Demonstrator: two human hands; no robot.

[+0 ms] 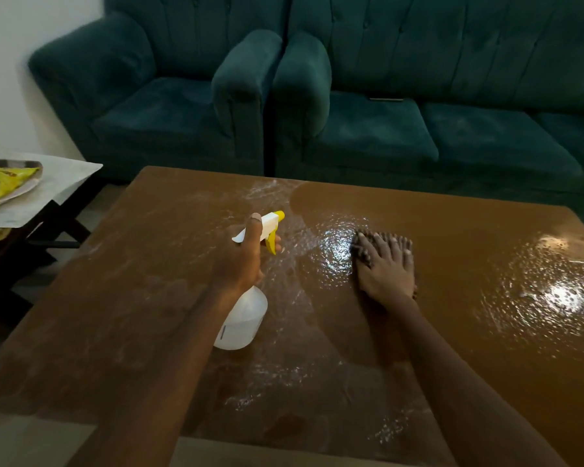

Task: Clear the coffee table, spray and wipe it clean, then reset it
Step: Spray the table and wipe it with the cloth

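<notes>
The brown coffee table point(149, 298) fills the lower view, its top wet with spray droplets and streaks. My left hand point(240, 261) grips the neck of a white spray bottle point(243, 318) with a yellow nozzle and trigger, held just over the table's middle. My right hand point(385, 264) lies flat with straight fingers, pressing a dark cloth point(359, 246) onto the wet surface; only the cloth's edges show past my fingers.
A dark green armchair point(155, 96) and a matching sofa point(435, 112) stand behind the table. A small white side table point(58, 187) at the left holds a plate point(24, 190) with a yellow packet point(11, 183). A thin flat object point(386, 99) lies on the sofa seat.
</notes>
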